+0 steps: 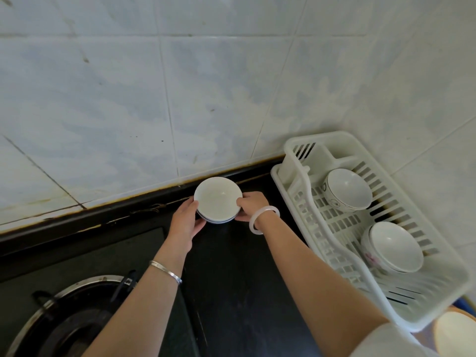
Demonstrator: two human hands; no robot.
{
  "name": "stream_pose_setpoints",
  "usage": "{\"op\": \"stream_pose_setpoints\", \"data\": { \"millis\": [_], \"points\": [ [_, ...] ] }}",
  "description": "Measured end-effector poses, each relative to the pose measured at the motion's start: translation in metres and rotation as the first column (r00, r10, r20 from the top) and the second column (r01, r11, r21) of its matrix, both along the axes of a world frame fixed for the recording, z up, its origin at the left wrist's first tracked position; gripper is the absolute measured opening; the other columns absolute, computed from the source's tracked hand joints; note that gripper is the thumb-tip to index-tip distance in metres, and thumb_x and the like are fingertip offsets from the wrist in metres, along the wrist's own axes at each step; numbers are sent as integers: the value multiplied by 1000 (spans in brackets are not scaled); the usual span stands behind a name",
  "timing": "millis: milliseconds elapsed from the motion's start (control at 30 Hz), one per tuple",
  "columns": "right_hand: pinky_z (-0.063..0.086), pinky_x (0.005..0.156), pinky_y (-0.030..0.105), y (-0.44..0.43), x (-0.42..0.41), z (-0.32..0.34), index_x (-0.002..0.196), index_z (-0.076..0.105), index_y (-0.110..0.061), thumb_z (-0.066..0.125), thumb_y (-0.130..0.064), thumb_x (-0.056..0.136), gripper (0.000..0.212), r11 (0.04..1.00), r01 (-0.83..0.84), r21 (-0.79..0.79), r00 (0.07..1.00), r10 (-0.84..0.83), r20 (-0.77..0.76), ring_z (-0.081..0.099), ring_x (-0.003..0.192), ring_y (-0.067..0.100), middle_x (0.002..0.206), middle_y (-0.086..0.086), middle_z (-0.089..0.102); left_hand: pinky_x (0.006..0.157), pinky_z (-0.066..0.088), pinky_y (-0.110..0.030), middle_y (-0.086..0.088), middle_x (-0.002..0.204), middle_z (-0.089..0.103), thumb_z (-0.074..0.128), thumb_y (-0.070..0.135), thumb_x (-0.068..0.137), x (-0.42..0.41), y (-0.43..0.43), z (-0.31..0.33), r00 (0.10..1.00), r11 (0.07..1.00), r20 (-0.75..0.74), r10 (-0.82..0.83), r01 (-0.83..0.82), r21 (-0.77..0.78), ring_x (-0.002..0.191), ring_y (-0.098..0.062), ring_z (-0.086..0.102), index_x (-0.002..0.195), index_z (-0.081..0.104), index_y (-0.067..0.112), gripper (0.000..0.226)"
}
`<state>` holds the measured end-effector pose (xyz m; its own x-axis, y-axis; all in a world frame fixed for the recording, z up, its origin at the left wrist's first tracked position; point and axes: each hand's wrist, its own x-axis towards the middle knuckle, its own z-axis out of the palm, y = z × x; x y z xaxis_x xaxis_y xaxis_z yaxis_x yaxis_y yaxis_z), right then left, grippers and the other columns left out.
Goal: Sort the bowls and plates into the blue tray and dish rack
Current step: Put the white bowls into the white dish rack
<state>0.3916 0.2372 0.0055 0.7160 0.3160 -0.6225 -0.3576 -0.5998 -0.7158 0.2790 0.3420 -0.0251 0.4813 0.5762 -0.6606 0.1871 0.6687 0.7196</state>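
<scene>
At the back of the black counter (231, 266), against the tiled wall, both hands grip a small stack of white bowls (218, 199): the left hand (186, 222) curls round its left side, the right hand (251, 205) pinches the right rim. Two bowls lie in the white dish rack (371, 228) just beside.

At frame centre, the left hand (185, 222) and right hand (253, 206) gripped a stack of bowls (217, 199); at right, the dish rack (291, 150) held an upper bowl (347, 189) and a lower bowl (395, 246)
</scene>
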Motion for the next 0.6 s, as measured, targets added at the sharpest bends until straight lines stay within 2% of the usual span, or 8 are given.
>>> {"op": "stream_pose_setpoints", "data": {
  "millis": [67, 167, 233, 333, 400, 467, 533, 600],
  "points": [
    [58, 73, 36, -8, 1, 4, 108, 62, -8, 52, -3, 86, 25, 999, 21, 35, 1000, -22, 13, 64, 94, 31, 111, 18, 63, 84, 51, -34, -7, 132, 51, 48, 20, 95, 1, -3, 9, 999, 998, 2, -43, 43, 36, 110, -20, 53, 130, 50, 20, 35],
    [57, 63, 31, -23, 7, 21, 111, 62, -11, 53, -3, 86, 28, 988, 83, 129, 996, -86, 17, 64, 96, 32, 104, 14, 63, 75, 52, -29, -3, 123, 52, 47, 20, 95, 8, -12, 30, 994, 990, 30, -107, 103, 96, 111, -21, 53, 129, 51, 21, 34],
    [56, 57, 26, -37, 12, 39, 107, 61, -16, 54, -5, 86, 25, 977, 115, 179, 992, -123, 36, 65, 92, 29, 93, 8, 64, 70, 51, -26, 2, 115, 52, 47, 21, 95, 17, -21, 47, 987, 982, 55, -148, 140, 131, 110, -21, 53, 129, 51, 22, 34],
    [57, 59, 28, -65, 24, 66, 88, 61, -13, 54, -6, 86, 10, 958, 182, 222, 977, -201, 69, 67, 83, 26, 88, 6, 64, 66, 51, -23, 8, 101, 53, 46, 22, 95, 37, -40, 75, 970, 965, 102, -219, 201, 168, 100, -15, 56, 127, 52, 24, 32],
    [58, 59, 29, -88, 32, 84, 81, 64, -11, 54, -6, 86, 13, 942, 224, 250, 962, -255, 99, 68, 74, 24, 87, 7, 64, 63, 51, -22, 12, 92, 53, 46, 21, 96, 51, -56, 91, 955, 953, 128, -268, 243, 180, 90, -10, 58, 126, 52, 23, 31],
    [59, 61, 30, -114, 41, 98, 92, 66, -3, 55, -7, 86, 13, 932, 272, 241, 940, -311, 143, 68, 67, 24, 85, 9, 64, 64, 52, -23, 13, 89, 53, 45, 21, 96, 67, -74, 105, 935, 937, 141, -324, 297, 182, 88, -11, 59, 126, 53, 22, 31],
    [60, 67, 35, -141, 48, 108, 103, 64, 5, 56, -8, 86, 23, 925, 317, 212, 919, -354, 172, 69, 70, 28, 96, 18, 67, 68, 52, -26, 10, 87, 54, 44, 20, 96, 83, -94, 116, 913, 917, 133, -385, 362, 168, 90, -17, 61, 126, 52, 20, 31],
    [60, 64, 33, -165, 51, 114, 104, 61, 10, 56, -8, 87, 25, 915, 353, 195, 904, -387, 181, 69, 70, 28, 107, 24, 65, 68, 52, -28, 6, 89, 54, 42, 17, 96, 98, -115, 123, 882, 885, 116, -456, 436, 160, 93, -21, 60, 128, 51, 18, 33]
  ]
}}
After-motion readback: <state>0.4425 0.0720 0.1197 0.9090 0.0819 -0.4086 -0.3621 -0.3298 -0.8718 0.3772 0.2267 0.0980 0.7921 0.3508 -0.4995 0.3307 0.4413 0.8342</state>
